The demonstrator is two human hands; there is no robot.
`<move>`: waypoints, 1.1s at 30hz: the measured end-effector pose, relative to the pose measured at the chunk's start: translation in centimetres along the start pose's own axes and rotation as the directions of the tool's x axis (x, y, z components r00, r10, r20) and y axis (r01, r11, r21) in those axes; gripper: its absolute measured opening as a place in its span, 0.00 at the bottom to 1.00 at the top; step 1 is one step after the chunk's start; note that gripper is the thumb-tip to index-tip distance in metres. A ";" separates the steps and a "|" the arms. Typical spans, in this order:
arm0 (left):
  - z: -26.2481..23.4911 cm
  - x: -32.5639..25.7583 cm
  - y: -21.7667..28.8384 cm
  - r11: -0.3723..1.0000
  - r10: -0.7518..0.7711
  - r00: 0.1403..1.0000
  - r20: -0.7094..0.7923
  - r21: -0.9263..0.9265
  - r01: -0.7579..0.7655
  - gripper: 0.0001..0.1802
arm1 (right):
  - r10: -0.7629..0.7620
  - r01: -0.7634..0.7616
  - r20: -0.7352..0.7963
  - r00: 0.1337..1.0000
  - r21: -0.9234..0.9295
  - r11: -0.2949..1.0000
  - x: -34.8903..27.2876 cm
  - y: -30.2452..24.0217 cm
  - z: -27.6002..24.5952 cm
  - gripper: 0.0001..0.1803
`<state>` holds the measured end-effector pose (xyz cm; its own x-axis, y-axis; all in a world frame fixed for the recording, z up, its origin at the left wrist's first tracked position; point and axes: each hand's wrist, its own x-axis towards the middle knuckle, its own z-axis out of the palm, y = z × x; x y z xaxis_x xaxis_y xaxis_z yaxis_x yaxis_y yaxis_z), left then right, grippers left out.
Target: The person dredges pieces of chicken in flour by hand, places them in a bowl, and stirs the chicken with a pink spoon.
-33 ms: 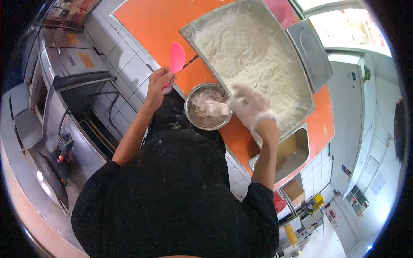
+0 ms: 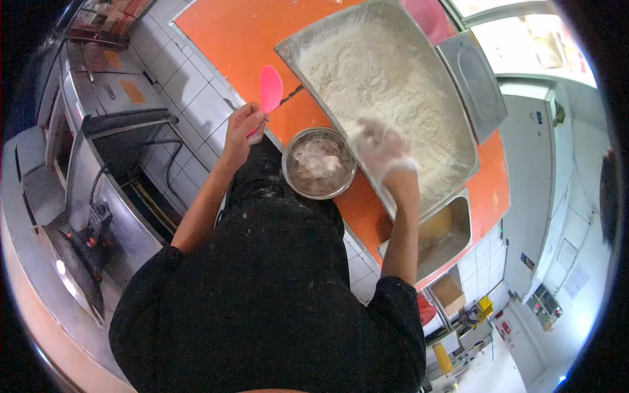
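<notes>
My left hand (image 2: pixel 242 134) is closed round the handle of a pink spoon (image 2: pixel 270 89), its bowl pointing up and away from me. My right hand (image 2: pixel 385 147), in a pale glove dusted with flour, hovers at the near edge of a large metal tray (image 2: pixel 319 98) of white flour (image 2: pixel 386 78). Motion smears its fingers somewhat, but they look apart and nothing shows between them. Between my hands stands a round steel bowl (image 2: pixel 286 171) holding pale, wet-looking pieces (image 2: pixel 316 157), perhaps raw meat. It sits at the near edge of the orange counter.
The orange counter (image 2: pixel 229 39) runs under the tray. Beyond the tray lie a metal lid (image 2: pixel 472 85) and something pink (image 2: pixel 426 19). A smaller metal pan (image 2: pixel 452 226) sits to the right. At left is a steel fryer-like unit (image 2: pixel 134 203) with a black hose.
My right hand has moved from beside the bowl to the right, over the flour. A pale blurred piece next to it now lies inside the bowl. My left hand keeps its place with the spoon.
</notes>
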<state>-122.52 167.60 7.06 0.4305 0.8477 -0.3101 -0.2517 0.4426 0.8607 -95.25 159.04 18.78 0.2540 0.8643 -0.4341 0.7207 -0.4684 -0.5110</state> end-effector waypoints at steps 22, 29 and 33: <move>0.0 0.4 -0.6 1.000 -0.014 1.000 -0.011 0.014 0.014 0.10 | 0.079 -0.052 -0.038 0.996 0.459 0.887 1.2 3.6 2.2 0.15; 1.3 0.5 -0.6 1.000 -0.018 0.999 0.040 -0.022 0.019 0.10 | 0.176 -0.220 -0.220 0.959 -0.194 0.956 0.8 13.2 2.9 0.20; 1.4 0.7 -0.9 0.999 -0.037 0.996 0.084 -0.026 0.039 0.11 | 0.062 -0.152 -0.193 0.979 -0.495 0.856 4.5 19.5 4.5 0.18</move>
<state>-120.75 167.38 6.61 0.5110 0.8032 -0.3062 -0.2568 0.4826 0.8373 -82.94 152.93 3.53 0.4179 0.8526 -0.3137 0.8973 -0.4413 -0.0040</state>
